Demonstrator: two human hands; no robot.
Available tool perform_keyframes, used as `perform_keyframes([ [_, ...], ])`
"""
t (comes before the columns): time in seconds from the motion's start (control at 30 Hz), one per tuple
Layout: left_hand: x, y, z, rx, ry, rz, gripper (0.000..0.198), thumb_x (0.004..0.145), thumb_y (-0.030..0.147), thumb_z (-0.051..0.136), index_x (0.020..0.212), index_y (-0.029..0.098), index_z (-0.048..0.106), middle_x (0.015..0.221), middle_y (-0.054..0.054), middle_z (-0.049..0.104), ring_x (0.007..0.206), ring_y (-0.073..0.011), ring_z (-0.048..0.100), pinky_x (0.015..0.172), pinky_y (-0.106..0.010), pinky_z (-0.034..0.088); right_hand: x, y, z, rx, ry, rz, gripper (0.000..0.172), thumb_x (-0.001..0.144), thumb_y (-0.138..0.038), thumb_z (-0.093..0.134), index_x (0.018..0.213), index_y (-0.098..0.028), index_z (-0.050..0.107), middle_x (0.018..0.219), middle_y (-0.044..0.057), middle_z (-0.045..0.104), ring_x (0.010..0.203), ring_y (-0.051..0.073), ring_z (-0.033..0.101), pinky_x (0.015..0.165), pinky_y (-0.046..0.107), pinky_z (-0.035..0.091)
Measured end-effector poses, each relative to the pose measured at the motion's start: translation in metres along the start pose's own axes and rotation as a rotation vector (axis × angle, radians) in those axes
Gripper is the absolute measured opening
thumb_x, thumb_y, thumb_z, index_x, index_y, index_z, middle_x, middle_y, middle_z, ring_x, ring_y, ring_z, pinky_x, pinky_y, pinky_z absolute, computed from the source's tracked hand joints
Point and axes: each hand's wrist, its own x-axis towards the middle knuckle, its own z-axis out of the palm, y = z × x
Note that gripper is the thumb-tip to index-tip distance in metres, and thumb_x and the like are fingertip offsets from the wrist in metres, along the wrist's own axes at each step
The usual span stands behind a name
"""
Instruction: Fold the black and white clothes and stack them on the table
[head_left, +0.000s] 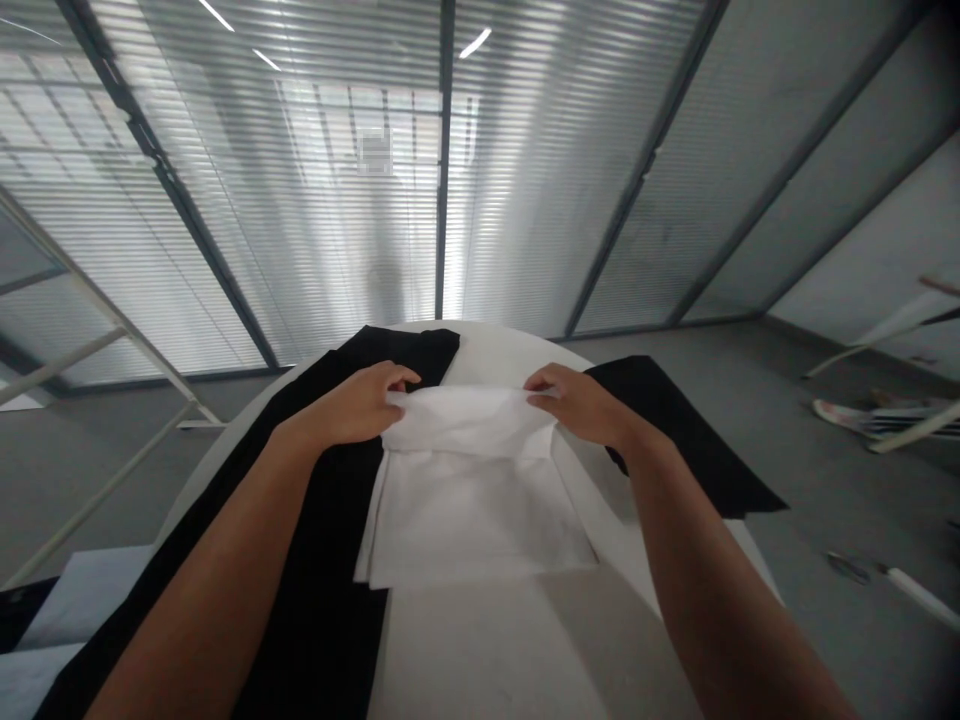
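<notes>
A white cloth (pixel 480 510), folded in layers, lies flat on a round white table (pixel 510 345). Its far edge is turned over into a band. At the left end of that band, my left hand (pixel 367 400) pinches the fabric between thumb and fingers. My right hand (pixel 574 400) grips the opposite end the same way. Under the cloth's left side and my left forearm runs a long black fabric piece (pixel 322 570). A second black fabric piece (pixel 675 430) sits beyond my right wrist and hangs over the table's edge.
A pale metal frame (pixel 127 330) stands at the left. Folded light cloths (pixel 90 590) are at the lower left. Glass partitions with blinds (pixel 360 200) rise behind the table. On the grey floor at right lie scissors (pixel 847 567), a white roll (pixel 919 595) and several flat items.
</notes>
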Motion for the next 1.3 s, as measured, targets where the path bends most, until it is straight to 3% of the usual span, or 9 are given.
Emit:
perform_keyframes([
  [0.07, -0.025, 0.016, -0.002, 0.008, -0.055, 0.024, 0.054, 0.071, 0.016, 0.052, 0.123, 0.027, 0.059, 0.112, -0.003, 0.062, 0.103, -0.0195, 0.059, 0.09, -0.028, 0.046, -0.024, -0.012, -0.013, 0.029, -0.07, -0.036, 0.016, 0.086, -0.029, 0.052, 0.095, -0.022, 0.065, 0.101, 0.005, 0.065, 0.093, 0.018, 0.06, 0.083, 0.028, 0.044],
  [0.2, -0.077, 0.045, 0.003, 0.0, -0.131, 0.057, 0.045, 0.073, 0.012, 0.049, 0.112, 0.029, 0.065, 0.107, -0.003, 0.062, 0.1, -0.0194, 0.059, 0.091, -0.03, 0.046, -0.069, -0.037, -0.024, 0.036, -0.192, -0.153, 0.014, 0.085, -0.024, 0.051, 0.089, -0.023, 0.064, 0.096, 0.003, 0.065, 0.086, 0.017, 0.059, 0.078, 0.027, 0.044],
  [0.37, -0.12, 0.059, 0.026, 0.031, -0.147, 0.092, 0.044, 0.072, 0.007, 0.047, 0.107, 0.027, 0.066, 0.109, -0.004, 0.063, 0.108, -0.0215, 0.055, 0.105, -0.038, 0.036, -0.109, -0.055, -0.011, 0.004, -0.304, -0.165, 0.016, 0.08, -0.013, 0.051, 0.084, -0.021, 0.064, 0.092, 0.004, 0.064, 0.085, 0.017, 0.057, 0.077, 0.026, 0.042],
  [0.5, -0.138, 0.064, 0.043, 0.081, -0.138, 0.109, 0.047, 0.068, 0.004, 0.047, 0.108, 0.024, 0.063, 0.109, -0.004, 0.062, 0.107, -0.0221, 0.053, 0.098, -0.039, 0.037, -0.125, -0.053, 0.007, -0.04, -0.349, -0.129, 0.017, 0.074, -0.009, 0.051, 0.08, -0.02, 0.062, 0.089, 0.004, 0.064, 0.082, 0.016, 0.056, 0.074, 0.026, 0.04],
  [0.73, -0.155, 0.074, 0.072, 0.263, -0.11, 0.123, 0.051, 0.067, 0.003, 0.046, 0.112, 0.021, 0.059, 0.105, -0.007, 0.062, 0.101, -0.0255, 0.052, 0.089, -0.041, 0.037, -0.135, -0.059, 0.027, -0.15, -0.328, -0.054, 0.024, 0.065, -0.005, 0.048, 0.073, -0.02, 0.064, 0.078, 0.002, 0.067, 0.073, 0.016, 0.057, 0.063, 0.025, 0.034],
  [0.93, -0.16, 0.078, 0.095, 0.364, -0.047, 0.134, 0.048, 0.073, 0.005, 0.044, 0.118, 0.017, 0.056, 0.112, -0.011, 0.061, 0.105, -0.0287, 0.05, 0.09, -0.044, 0.035, -0.137, -0.068, 0.056, -0.398, -0.241, -0.087, 0.018, 0.066, -0.007, 0.048, 0.067, -0.017, 0.063, 0.075, 0.009, 0.066, 0.073, 0.02, 0.059, 0.063, 0.029, 0.033],
  [1.1, -0.161, 0.084, 0.081, 0.297, -0.057, 0.126, 0.043, 0.069, 0.01, 0.05, 0.11, 0.018, 0.059, 0.101, -0.008, 0.064, 0.095, -0.0265, 0.054, 0.084, -0.042, 0.038, -0.139, -0.07, 0.057, -0.416, -0.176, -0.076, 0.016, 0.068, -0.009, 0.049, 0.067, -0.018, 0.061, 0.074, 0.007, 0.065, 0.073, 0.019, 0.058, 0.065, 0.03, 0.033],
  [1.2, -0.15, 0.091, 0.069, 0.31, -0.044, 0.103, 0.029, 0.075, 0.013, 0.048, 0.1, 0.02, 0.062, 0.09, -0.007, 0.065, 0.089, -0.0249, 0.057, 0.081, -0.041, 0.04, -0.132, -0.079, 0.049, -0.371, -0.029, -0.046, 0.017, 0.077, -0.012, 0.048, 0.074, -0.02, 0.062, 0.081, 0.005, 0.067, 0.08, 0.019, 0.058, 0.074, 0.031, 0.035],
  [1.3, -0.127, 0.099, 0.07, 0.38, 0.078, 0.088, 0.029, 0.082, 0.018, 0.046, 0.105, 0.018, 0.062, 0.101, -0.01, 0.065, 0.099, -0.0271, 0.057, 0.086, -0.043, 0.04, -0.119, -0.09, 0.051, -0.351, 0.127, -0.036, 0.022, 0.086, -0.018, 0.045, 0.094, -0.02, 0.065, 0.097, 0.007, 0.068, 0.096, 0.021, 0.057, 0.086, 0.034, 0.035],
])
